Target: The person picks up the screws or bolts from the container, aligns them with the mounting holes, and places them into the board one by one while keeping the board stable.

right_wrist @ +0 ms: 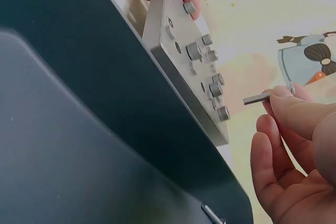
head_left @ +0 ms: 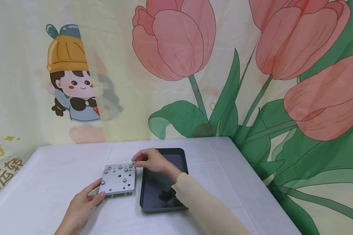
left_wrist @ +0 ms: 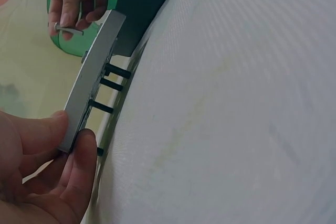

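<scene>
My left hand (head_left: 83, 205) grips a silver metal plate (head_left: 113, 179) by its near left corner, thumb on one face and fingers beneath. The plate has several holes and several socket-head screws (right_wrist: 193, 51) standing in it; screw shanks (left_wrist: 118, 71) stick out below, as the left wrist view shows. Over the plate's far right corner, my right hand (head_left: 153, 160) pinches a loose screw (right_wrist: 257, 98) between thumb and finger. In the right wrist view its threaded end points toward the plate, apart from it.
A dark grey tray (head_left: 142, 195) lies right of the plate, under my right forearm. One small metal piece (right_wrist: 212, 213) shows at the tray in the right wrist view. A white cloth covers the table (head_left: 58, 169); a printed tulip curtain (head_left: 176, 42) hangs behind.
</scene>
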Demonstrator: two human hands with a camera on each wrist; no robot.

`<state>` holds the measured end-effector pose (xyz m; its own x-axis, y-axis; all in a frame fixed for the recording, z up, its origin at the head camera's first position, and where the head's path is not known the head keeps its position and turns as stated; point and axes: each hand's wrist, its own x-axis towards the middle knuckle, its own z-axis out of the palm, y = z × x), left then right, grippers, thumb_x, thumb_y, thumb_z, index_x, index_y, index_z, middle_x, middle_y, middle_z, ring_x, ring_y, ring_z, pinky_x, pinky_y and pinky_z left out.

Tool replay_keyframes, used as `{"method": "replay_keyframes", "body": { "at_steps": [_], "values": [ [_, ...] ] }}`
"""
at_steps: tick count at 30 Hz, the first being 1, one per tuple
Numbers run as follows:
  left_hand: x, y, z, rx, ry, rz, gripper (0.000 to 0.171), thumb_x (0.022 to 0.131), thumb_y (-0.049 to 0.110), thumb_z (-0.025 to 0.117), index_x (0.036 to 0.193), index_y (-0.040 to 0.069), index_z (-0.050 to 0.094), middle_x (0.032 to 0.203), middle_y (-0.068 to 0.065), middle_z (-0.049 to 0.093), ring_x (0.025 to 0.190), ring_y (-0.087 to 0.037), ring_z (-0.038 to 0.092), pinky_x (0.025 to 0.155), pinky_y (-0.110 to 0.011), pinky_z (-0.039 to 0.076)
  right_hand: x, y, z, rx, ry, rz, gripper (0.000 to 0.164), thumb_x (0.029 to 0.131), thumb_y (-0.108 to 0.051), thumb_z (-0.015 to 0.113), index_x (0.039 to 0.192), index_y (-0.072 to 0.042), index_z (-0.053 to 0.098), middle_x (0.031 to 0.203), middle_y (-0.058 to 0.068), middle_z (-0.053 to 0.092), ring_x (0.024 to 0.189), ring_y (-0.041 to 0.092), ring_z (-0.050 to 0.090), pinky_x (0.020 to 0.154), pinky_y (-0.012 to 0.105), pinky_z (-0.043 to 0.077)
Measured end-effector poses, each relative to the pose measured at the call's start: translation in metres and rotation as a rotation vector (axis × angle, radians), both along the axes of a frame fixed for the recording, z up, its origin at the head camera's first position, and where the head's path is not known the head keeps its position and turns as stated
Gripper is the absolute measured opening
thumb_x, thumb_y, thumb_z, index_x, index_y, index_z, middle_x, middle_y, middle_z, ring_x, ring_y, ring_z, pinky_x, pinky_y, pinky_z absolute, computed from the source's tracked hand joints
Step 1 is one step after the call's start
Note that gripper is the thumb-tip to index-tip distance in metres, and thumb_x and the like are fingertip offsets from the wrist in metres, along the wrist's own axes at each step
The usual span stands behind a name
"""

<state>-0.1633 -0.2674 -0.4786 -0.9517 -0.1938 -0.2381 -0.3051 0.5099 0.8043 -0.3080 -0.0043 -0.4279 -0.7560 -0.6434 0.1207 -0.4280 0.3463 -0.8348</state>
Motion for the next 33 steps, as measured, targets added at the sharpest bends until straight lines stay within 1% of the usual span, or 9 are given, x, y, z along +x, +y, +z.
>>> {"method": "replay_keyframes", "body": {
  "at_steps": [4,7,12,18,26,30,33],
  "values": [
    [0.001,0.0,0.0,0.001,0.006,-0.005,0.079,0.104,0.04,0.071,0.167,0.012,0.033,0.161,-0.028,0.044,0.117,-0.029,0.066,0.078,-0.03,0.05,0.004,-0.004,-0.001,0.004,0.002,0.009,0.015,0.097,-0.014,0.08,0.112,-0.014,0.08,0.097,-0.009,0.078,0.087,0.001,0.066,0.078,0.02,0.052],
    [0.001,0.0,0.0,-0.003,0.005,-0.003,0.079,0.104,0.04,0.071,0.167,0.012,0.033,0.161,-0.028,0.044,0.117,-0.029,0.066,0.078,-0.031,0.051,0.005,-0.008,-0.005,0.007,0.008,0.014,0.014,0.097,-0.014,0.08,0.111,-0.014,0.08,0.095,-0.01,0.077,0.086,0.001,0.066,0.077,0.02,0.052],
    [0.0,0.0,-0.001,0.007,-0.004,0.002,0.078,0.104,0.038,0.07,0.167,0.011,0.033,0.161,-0.028,0.044,0.115,-0.028,0.066,0.078,-0.031,0.051,0.006,-0.012,-0.012,0.01,0.002,0.021,0.014,0.096,-0.013,0.081,0.11,-0.014,0.079,0.093,-0.009,0.077,0.083,0.002,0.065,0.074,0.02,0.051],
    [0.0,0.0,-0.002,0.022,-0.01,0.002,0.079,0.104,0.039,0.07,0.167,0.012,0.032,0.163,-0.029,0.041,0.113,-0.027,0.066,0.077,-0.032,0.051,0.007,-0.016,-0.013,0.018,-0.01,0.02,0.015,0.096,-0.012,0.081,0.111,-0.012,0.079,0.094,-0.007,0.077,0.082,0.001,0.064,0.072,0.02,0.05],
    [0.002,0.0,0.001,0.005,0.028,-0.013,0.076,0.104,0.036,0.071,0.166,0.012,0.035,0.157,-0.027,0.051,0.109,-0.02,0.068,0.077,-0.031,0.047,0.009,-0.016,-0.014,0.03,-0.025,0.024,0.013,0.096,-0.01,0.081,0.108,-0.014,0.079,0.099,-0.003,0.079,0.082,0.0,0.065,0.073,0.019,0.051],
    [0.002,0.0,0.001,0.006,0.021,-0.009,0.078,0.103,0.037,0.072,0.167,0.011,0.035,0.158,-0.028,0.049,0.109,-0.022,0.067,0.076,-0.032,0.048,0.009,-0.017,-0.015,0.032,-0.021,0.028,0.012,0.095,-0.01,0.081,0.106,-0.014,0.079,0.097,-0.003,0.078,0.081,0.0,0.064,0.072,0.019,0.05],
    [0.002,0.0,0.001,0.007,0.015,-0.004,0.078,0.103,0.037,0.072,0.167,0.011,0.035,0.159,-0.028,0.047,0.11,-0.023,0.067,0.077,-0.032,0.048,0.01,-0.018,-0.018,0.036,-0.012,0.032,0.011,0.095,-0.01,0.081,0.105,-0.014,0.079,0.094,-0.006,0.078,0.08,-0.001,0.064,0.071,0.019,0.05]
  ]
}}
